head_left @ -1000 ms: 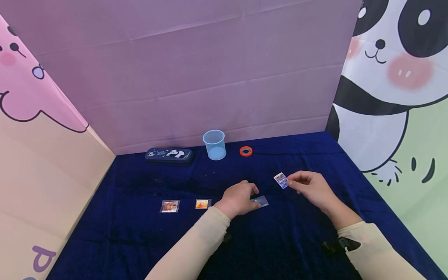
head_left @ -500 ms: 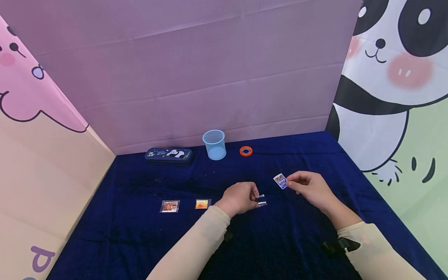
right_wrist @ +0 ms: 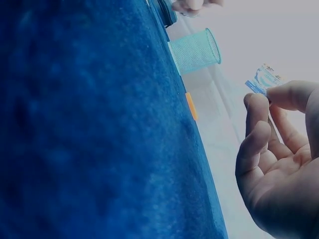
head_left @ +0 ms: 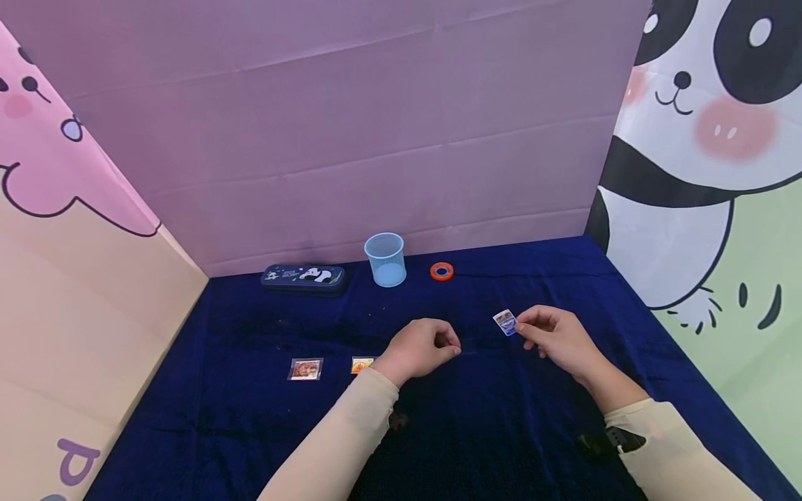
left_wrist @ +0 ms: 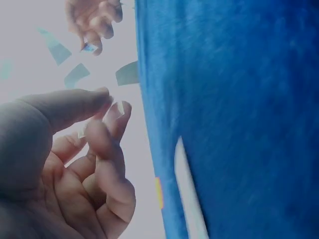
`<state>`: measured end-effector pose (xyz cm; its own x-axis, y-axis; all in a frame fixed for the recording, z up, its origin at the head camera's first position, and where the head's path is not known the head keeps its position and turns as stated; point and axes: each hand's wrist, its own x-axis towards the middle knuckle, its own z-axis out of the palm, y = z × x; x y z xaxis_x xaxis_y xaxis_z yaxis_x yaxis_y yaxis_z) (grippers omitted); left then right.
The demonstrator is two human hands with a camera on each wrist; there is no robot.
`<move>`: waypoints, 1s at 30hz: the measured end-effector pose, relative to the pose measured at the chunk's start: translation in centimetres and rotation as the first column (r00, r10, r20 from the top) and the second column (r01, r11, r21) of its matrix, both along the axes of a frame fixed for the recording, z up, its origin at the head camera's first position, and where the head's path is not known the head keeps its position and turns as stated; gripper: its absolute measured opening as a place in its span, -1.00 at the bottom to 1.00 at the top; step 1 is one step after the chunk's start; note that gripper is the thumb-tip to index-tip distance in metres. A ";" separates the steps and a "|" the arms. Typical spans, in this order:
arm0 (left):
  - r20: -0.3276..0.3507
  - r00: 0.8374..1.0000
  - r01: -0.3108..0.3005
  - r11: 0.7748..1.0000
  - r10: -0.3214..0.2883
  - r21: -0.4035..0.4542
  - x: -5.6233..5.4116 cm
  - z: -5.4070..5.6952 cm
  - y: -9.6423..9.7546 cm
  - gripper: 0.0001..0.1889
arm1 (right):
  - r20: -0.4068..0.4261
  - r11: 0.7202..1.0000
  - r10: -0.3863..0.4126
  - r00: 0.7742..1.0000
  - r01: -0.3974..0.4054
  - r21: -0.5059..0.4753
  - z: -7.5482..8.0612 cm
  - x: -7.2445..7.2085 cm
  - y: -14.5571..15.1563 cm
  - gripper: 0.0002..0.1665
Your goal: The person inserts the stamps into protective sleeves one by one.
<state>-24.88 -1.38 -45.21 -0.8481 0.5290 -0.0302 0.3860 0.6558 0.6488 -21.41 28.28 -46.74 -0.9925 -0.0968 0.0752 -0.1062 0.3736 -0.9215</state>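
Note:
My right hand (head_left: 560, 339) pinches a small picture card (head_left: 505, 322) with a white border and blue printing between thumb and fingertip, held up at its lower right corner. To its left, my left hand (head_left: 426, 348) pinches a small clear plastic sleeve (head_left: 471, 346), which is barely visible edge-on. The card and the sleeve are apart. In the left wrist view the thumb and fingertips of the left hand (left_wrist: 94, 149) meet. A yellow-orange card in a clear sleeve (head_left: 361, 364) lies beside the left wrist, partly covered by it. Further left lies a reddish-brown sleeved card (head_left: 305, 369).
At the back of the dark blue cloth (head_left: 238, 431) stand a navy panda pencil case (head_left: 303, 277) and a light blue mesh cup (head_left: 386, 260). An orange tape roll (head_left: 441, 271) lies right of the cup. Fabric walls (head_left: 351, 139) enclose the back and sides.
The left hand has lifted slightly and shifted left, and the clear sleeve in it has turned from flat to nearly edge-on. The right hand with the card has barely moved.

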 end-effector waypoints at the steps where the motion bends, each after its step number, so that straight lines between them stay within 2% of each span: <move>1: -0.003 1.000 -0.003 1.000 0.003 0.010 0.0 0.2 -0.2 -0.93 | 0.001 1.000 0.002 1.000 -0.002 -0.002 0.0 0.0 0.0 -0.72; 7: -0.036 0.999 -0.023 0.996 0.026 0.082 -0.1 1.6 -1.8 -0.91 | -0.004 1.000 -0.007 1.000 0.007 -0.010 0.0 0.1 -0.2 -0.71; 13: -0.062 0.997 -0.034 0.984 0.046 0.175 0.3 3.4 -3.9 -0.89 | -0.023 0.998 -0.056 0.998 0.055 -0.017 -0.2 0.0 -0.5 -0.71; 21: -0.111 0.991 -0.050 0.971 0.078 0.235 0.6 5.5 -6.6 -0.88 | -0.023 0.997 -0.078 0.997 0.077 -0.014 -0.2 -0.1 -0.7 -0.68; 26: -0.128 0.986 -0.071 0.960 0.109 0.271 0.9 6.7 -8.0 -0.89 | -0.056 0.997 -0.074 0.996 0.074 -0.004 0.0 0.1 -1.1 -0.66; 30: -0.130 0.982 -0.099 0.956 0.139 0.275 0.9 7.2 -8.7 -0.89 | -0.095 0.998 -0.063 0.993 0.065 0.012 0.2 0.1 -1.5 -0.66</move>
